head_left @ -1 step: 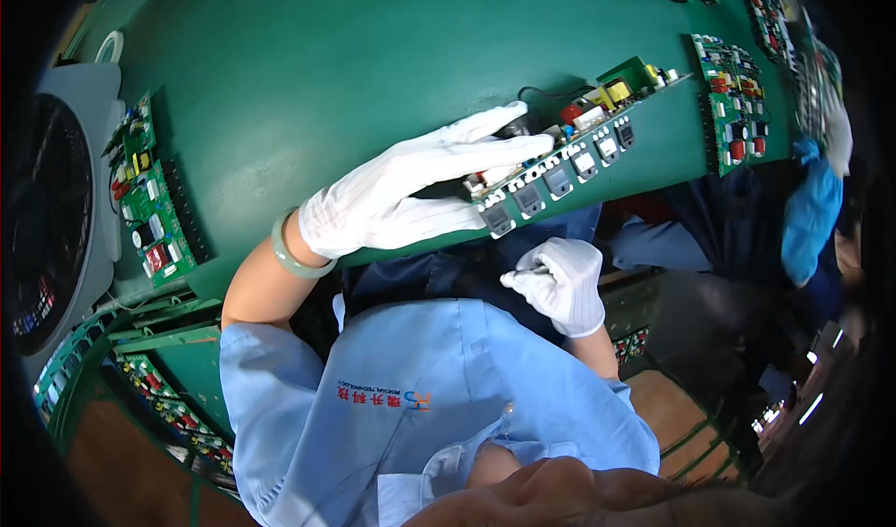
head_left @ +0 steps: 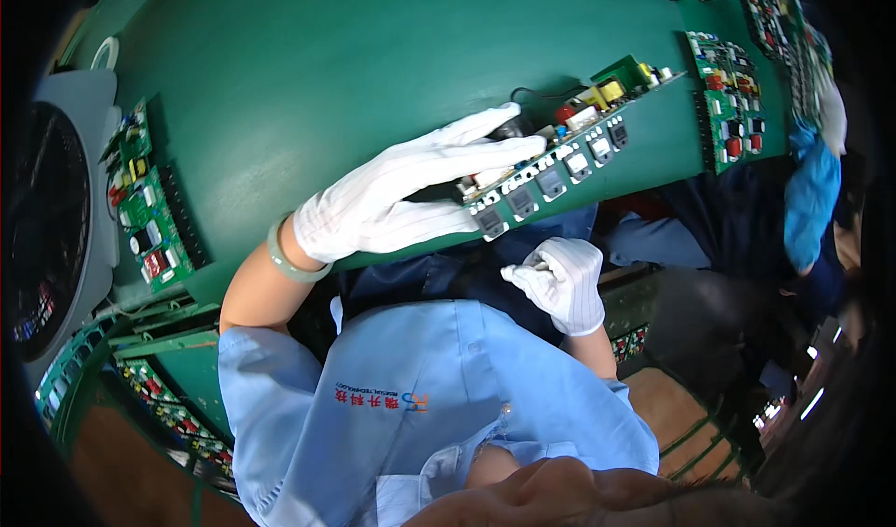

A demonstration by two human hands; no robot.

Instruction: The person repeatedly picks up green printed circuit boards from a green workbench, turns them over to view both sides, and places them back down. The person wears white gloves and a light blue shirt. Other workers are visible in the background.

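Note:
My left hand [head_left: 397, 186], in a white striped glove, grips the left end of a green circuit board [head_left: 532, 183]. Its fingers reach over the parts on top, and the thumb lies along the near side. The board sits tilted at the front edge of the green table. A row of black and white square parts faces me on its near side; yellow, red and white parts rise behind. My right hand [head_left: 563, 282], also gloved, is closed with curled fingers below the board, in front of my body. Whatever it may hold is hidden.
Another circuit board [head_left: 154, 214] lies at the left beside a grey fan [head_left: 84, 98]. More boards [head_left: 733, 107] lie at the right and along the far edge. At the far right a co-worker's white-gloved hand [head_left: 833, 116] with a blue sleeve touches an upright board.
The whole view has shifted very slightly. The co-worker's gloved hand at the right has moved a little up. My hands keep their positions on and below the board.

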